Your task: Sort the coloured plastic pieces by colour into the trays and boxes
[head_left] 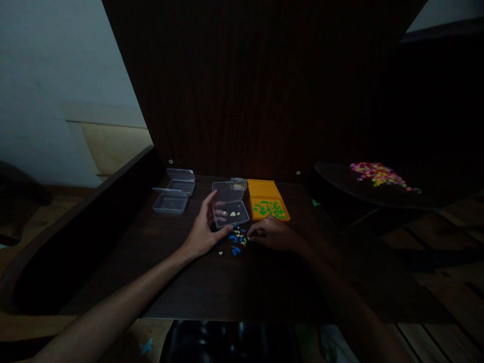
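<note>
A clear plastic box point(245, 220) with its lid raised holds a few cream pieces point(233, 214). My left hand point(204, 229) grips its left side, thumb along the front edge and some fingers showing through the clear plastic. In front of the box lies a small loose pile of blue pieces point(236, 250) and cream pieces point(244, 242). My right hand point(270, 233) is low at the pile's right edge, fingertips pinched together; whatever is between them is too small to make out.
An open yellow box point(263, 188) with green pieces point(269, 208) stands right of the clear box. Behind is a small clear case point(238, 184) with yellowish contents. Two open clear boxes point(170, 203) sit left. Colourful bits point(380, 174) lie on a surface at right. A raised side board point(83, 227) borders the left.
</note>
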A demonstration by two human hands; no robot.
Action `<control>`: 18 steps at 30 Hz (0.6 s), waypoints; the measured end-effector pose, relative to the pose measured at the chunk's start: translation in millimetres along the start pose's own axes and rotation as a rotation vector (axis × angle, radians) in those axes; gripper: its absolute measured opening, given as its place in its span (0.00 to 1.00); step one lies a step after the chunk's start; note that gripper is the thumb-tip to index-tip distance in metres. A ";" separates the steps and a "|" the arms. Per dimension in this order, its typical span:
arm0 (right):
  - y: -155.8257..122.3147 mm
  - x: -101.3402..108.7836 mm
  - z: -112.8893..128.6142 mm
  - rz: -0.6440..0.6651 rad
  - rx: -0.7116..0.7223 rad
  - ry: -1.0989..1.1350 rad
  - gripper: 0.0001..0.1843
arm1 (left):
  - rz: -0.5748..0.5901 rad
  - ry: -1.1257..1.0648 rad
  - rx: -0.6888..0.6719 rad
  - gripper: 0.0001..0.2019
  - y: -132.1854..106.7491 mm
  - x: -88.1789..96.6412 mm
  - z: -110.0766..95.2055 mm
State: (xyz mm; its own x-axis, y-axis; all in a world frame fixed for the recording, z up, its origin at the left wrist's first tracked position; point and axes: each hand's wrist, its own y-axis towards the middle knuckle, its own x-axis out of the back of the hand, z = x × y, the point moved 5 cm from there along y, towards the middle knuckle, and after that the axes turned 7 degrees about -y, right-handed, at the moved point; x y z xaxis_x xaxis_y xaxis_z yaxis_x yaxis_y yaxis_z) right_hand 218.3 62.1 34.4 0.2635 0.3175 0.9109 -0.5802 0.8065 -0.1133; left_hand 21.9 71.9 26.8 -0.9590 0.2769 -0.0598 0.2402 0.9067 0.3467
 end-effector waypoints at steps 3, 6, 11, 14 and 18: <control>-0.2 2.0 -0.6 -0.010 -0.007 -0.019 0.11 | -0.002 0.003 0.007 0.48 0.6 0.2 -0.2; -0.4 1.9 -0.3 -0.018 -0.027 -0.039 0.10 | -0.007 0.008 0.000 0.49 0.7 0.5 -1.6; 0.2 0.7 4.0 -0.022 -0.013 -0.050 0.08 | 0.002 0.005 0.002 0.48 0.6 0.1 -1.7; 1.0 1.1 5.4 -0.021 -0.005 -0.049 0.08 | 0.004 0.003 0.006 0.49 0.9 0.2 -0.4; 1.4 2.9 3.1 -0.031 0.005 0.005 0.08 | 0.005 0.001 0.009 0.49 1.1 0.6 1.1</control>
State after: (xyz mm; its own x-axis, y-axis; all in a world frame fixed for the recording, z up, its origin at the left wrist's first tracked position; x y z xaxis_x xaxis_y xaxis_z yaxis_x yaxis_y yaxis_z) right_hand 215.9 62.6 38.1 0.2853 0.2943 0.9121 -0.5758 0.8135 -0.0824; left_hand 21.8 73.4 26.1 -0.9580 0.2808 -0.0574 0.2459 0.9082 0.3388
